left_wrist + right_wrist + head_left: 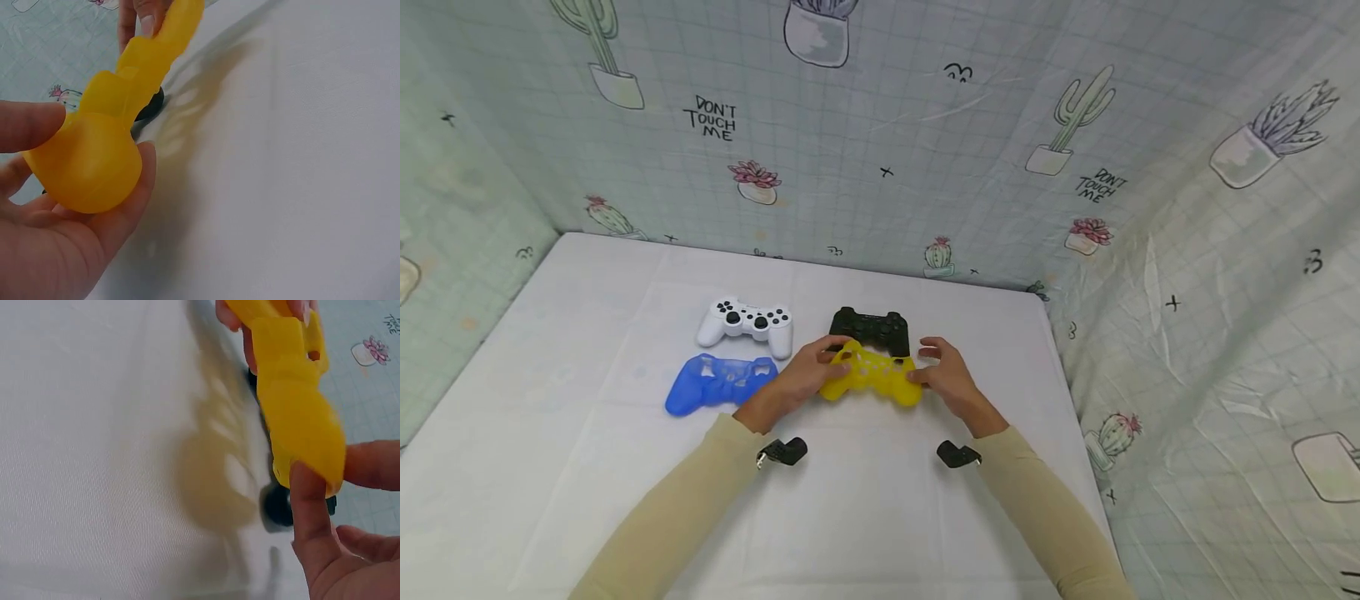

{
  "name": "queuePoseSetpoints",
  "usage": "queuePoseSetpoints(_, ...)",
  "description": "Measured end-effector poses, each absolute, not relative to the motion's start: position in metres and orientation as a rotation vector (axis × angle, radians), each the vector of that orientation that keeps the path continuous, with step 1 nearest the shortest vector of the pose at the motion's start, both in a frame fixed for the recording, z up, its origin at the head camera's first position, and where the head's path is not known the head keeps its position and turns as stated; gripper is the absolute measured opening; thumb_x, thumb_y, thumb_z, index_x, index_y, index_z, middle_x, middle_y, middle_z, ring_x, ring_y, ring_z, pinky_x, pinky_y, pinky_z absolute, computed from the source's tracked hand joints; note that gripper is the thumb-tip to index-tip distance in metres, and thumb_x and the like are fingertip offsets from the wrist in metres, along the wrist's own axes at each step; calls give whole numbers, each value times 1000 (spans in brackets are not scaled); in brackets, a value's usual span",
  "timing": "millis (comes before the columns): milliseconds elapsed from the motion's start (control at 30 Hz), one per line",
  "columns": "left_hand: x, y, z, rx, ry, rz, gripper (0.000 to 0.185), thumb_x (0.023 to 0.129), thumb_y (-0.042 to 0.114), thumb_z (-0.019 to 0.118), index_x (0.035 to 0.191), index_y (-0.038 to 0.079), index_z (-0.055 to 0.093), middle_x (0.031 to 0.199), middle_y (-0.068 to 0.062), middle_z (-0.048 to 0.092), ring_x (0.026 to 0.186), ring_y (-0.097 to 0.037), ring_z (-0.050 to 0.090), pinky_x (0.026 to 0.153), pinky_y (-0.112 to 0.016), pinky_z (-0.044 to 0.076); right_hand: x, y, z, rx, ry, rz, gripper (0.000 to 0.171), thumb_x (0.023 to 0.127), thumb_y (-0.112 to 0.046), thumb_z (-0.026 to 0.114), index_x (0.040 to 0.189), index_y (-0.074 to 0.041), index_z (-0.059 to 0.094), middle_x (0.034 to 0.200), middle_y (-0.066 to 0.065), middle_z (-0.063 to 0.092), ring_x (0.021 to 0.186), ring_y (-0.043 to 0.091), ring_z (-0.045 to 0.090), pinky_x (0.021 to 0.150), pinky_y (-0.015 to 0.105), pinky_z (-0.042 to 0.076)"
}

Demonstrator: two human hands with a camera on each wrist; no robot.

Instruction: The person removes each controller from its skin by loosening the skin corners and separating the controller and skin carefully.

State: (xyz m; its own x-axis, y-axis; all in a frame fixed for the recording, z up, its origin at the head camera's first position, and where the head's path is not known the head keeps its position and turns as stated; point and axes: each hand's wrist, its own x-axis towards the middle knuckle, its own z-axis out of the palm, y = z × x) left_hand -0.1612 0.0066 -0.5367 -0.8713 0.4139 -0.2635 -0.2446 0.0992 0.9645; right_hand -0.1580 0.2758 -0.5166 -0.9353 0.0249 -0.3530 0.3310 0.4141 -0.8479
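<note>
A yellow silicone controller cover [880,379] is held up between both hands, casting a shadow on the white table in the wrist views. My left hand [805,372] grips its left end, thumb on one side and fingers on the other, around the rounded grip [94,165]. At the other end my right hand [951,379] pinches the cover [300,425] between thumb and a finger, its other fingers spread. Just behind the cover lies a black game controller [870,327], partly hidden by it.
Left of my left hand, a blue silicone controller cover [718,383] lies flat, partly behind the wrist. Beyond it sits a white game controller [745,323]. The white table [587,500] ends at a cactus-printed curtain [887,125] at the back and sides.
</note>
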Motion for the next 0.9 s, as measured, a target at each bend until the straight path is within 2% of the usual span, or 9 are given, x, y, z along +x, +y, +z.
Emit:
queuePoseSetpoints(100,-161,5,-539,112,1912,1831,56,103,10,62,156,16,46,150,-25,56,119,-27,64,90,-24,53,-157,272,-517,302,2380,-1542,70,89,-3,77,152,-9,46,150,15,55,119,32,64,103,40,59)
queuePoseSetpoints(267,-160,1,-539,36,1942,1812,58,103,14,63,158,22,45,146,-23,59,110,-24,65,95,-29,51,-154,271,-519,299,2393,-1562,66,89,-6,78,149,-11,50,144,11,57,115,29,64,104,39,58)
queuePoseSetpoints(500,-156,-3,-538,-4,2046,1699,57,104,24,63,157,26,45,140,-21,63,111,-26,64,99,-35,51,-151,270,-523,307,2438,-1545,65,89,-8,79,147,-14,51,144,8,58,115,29,65,109,41,55)
queuePoseSetpoints(733,-148,-5,-536,-19,2182,1582,51,105,22,60,154,13,50,124,-21,69,98,-23,62,82,-28,50,-147,267,-529,315,2447,-1537,60,87,-7,79,142,-14,55,140,10,61,118,29,61,113,44,52)
queuePoseSetpoints(900,-143,-5,-532,-9,2295,1509,47,103,18,62,148,7,54,125,-24,71,98,-25,66,80,-29,55,-144,267,-532,325,2433,-1539,60,86,-4,80,140,-13,56,137,10,61,112,28,62,110,42,55)
